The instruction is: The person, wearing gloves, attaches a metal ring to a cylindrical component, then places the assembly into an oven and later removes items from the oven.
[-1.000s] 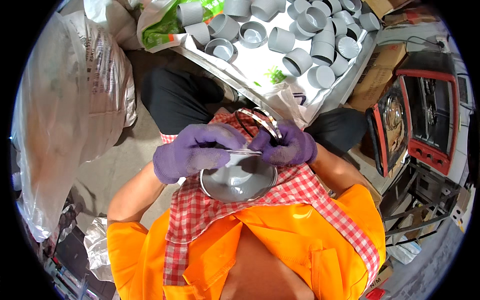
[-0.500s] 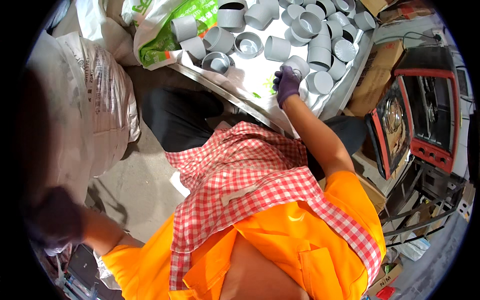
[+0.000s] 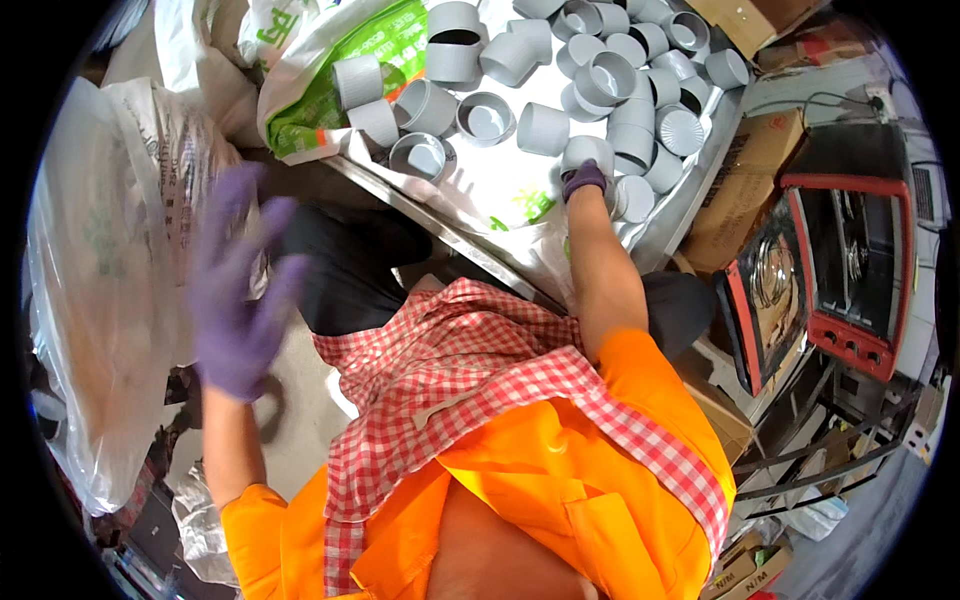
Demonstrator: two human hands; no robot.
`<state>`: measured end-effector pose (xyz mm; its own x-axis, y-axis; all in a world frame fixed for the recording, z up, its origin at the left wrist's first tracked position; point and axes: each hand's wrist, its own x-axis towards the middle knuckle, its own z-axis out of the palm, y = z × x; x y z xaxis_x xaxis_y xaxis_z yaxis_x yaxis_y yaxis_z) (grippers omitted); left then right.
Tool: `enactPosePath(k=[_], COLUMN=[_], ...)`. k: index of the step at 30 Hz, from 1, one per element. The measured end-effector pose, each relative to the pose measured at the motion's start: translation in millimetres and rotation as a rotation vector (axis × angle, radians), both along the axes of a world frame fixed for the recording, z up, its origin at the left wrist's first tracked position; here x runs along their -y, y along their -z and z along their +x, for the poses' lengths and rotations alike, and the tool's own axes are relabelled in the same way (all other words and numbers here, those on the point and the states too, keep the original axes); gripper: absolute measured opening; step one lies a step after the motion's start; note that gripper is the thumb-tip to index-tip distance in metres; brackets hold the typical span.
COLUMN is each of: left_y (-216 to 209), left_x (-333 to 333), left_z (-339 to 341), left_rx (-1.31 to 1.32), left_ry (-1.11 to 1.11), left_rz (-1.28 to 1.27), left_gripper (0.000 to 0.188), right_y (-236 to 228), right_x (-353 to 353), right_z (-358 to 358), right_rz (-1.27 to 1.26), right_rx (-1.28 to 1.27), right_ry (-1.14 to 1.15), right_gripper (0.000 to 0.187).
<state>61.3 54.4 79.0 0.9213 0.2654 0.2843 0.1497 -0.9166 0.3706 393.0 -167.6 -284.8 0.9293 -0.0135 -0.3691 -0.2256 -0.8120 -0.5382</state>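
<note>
My right hand (image 3: 583,181), in a dark purple glove, is closed on a grey cup-shaped plastic piece (image 3: 588,153) at the near side of a tray (image 3: 450,232). Its fingertips are partly hidden against the piece. Many similar grey pieces lie around it, some on their sides and some with the hollow end up, such as this grey ring-shaped piece (image 3: 486,118). My left hand (image 3: 243,285), gloved in purple, is raised at the left with its fingers spread and nothing in it; motion blurs it.
A big clear plastic bag (image 3: 110,290) bulges at the left beside a white woven sack (image 3: 170,130). A green and white printed bag (image 3: 300,125) overlaps the tray's left side. At the right stand a cardboard box (image 3: 745,190) and a red-framed oven (image 3: 850,260) with its door open.
My left hand has swung up and inward from the lower left, fingers spreading. My right hand has shifted slightly down in view with the grey piece. The whole view has turned a little.
</note>
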Motion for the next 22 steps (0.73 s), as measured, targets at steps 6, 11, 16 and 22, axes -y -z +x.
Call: enactPosePath(k=[6, 11, 16, 22], left_y=[66.8, 69.1, 49.1, 78.5], left_x=[28.1, 63.8, 78.3, 62.0], left_z=[42.7, 67.8, 57.1, 26.0], left_rx=[0.018, 0.051, 0.224, -0.297], left_ry=[0.268, 0.522, 0.527, 0.574], left_rz=[-0.166, -0.382, -0.065, -0.304], left_gripper=[0.037, 0.038, 0.027, 0.023], right_y=[-160.9, -235.7, -255.4, -223.6], right_x=[-13.0, 12.2, 14.5, 9.0], right_z=[-72.9, -131.2, -155.2, -171.7], right_rz=[0.384, 0.371, 0.569, 0.716], right_rx=[-0.332, -0.604, -0.742, -0.375], right_ry=[-0.560, -1.227, -1.385, -1.692], right_gripper=[0.040, 0.035, 0.031, 0.028])
